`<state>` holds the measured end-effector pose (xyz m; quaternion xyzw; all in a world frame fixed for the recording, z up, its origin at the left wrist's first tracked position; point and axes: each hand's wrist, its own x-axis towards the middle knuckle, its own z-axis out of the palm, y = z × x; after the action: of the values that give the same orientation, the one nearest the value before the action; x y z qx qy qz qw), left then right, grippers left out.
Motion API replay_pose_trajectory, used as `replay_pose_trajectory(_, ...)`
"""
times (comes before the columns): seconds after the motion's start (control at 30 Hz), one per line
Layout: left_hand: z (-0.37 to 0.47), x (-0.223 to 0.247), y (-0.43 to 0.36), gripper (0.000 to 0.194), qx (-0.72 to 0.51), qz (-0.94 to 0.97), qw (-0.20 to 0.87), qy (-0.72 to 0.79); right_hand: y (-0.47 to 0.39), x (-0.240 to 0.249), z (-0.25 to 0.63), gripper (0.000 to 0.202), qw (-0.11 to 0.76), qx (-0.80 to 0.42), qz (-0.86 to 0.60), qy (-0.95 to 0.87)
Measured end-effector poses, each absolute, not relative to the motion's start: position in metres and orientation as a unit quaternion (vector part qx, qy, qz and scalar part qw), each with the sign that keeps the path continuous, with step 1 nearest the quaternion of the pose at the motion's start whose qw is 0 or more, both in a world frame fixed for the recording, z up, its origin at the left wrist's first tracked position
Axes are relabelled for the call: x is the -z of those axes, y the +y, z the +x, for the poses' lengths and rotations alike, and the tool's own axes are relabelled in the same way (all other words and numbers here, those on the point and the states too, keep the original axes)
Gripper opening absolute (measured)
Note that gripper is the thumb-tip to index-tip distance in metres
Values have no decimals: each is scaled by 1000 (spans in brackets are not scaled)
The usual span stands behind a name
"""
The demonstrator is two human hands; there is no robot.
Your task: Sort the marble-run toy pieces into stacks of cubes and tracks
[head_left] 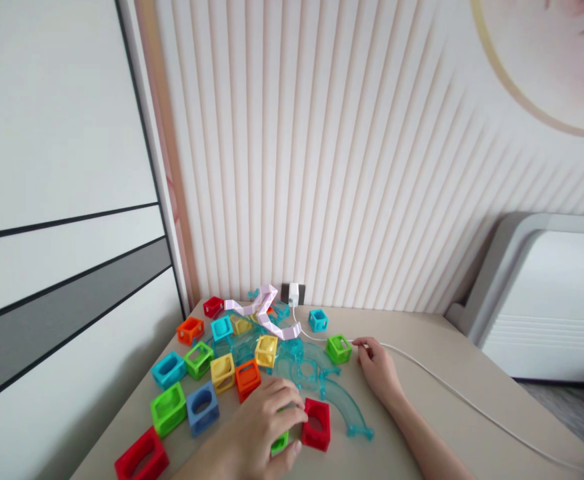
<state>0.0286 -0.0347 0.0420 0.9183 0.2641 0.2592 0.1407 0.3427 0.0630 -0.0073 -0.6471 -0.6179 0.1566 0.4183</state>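
My left hand (pixel 272 423) is closed around a green cube block (pixel 281 443), which shows only in part between the fingers. Its fingertips reach the side of a red block with a round opening (pixel 317 425). On the table to the right, my right hand (pixel 376 365) lies with loosely bent fingers and nothing visible in them. The fingertips rest at a white cable (pixel 422 362), just right of another green block (pixel 339 349). Teal see-through track pieces (pixel 345 403) spread between the hands, a curved one nearest me.
Several coloured blocks crowd the left, including a blue block (pixel 203 408) and a red block (pixel 142 456) at the front edge. A pale purple zigzag piece (pixel 263 310) lies atop the pile. A white charger (pixel 294 294) is plugged in at the ribbed wall (pixel 322 167).
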Motion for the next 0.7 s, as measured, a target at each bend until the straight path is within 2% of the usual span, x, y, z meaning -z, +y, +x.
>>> replay_pose_trajectory(0.23,29,-47,-36,31,-240,924,132,268,61,1,339,35,406,-158,-648,-624)
replay_pose_trajectory(0.5,28,-45,-36,42,-226,931,146,246,58,1,339,34,397,-147,-647,-634)
replay_pose_trajectory(0.7,29,-41,-35,38,-247,929,136,241,57,1,339,33,390,-141,-644,-643)
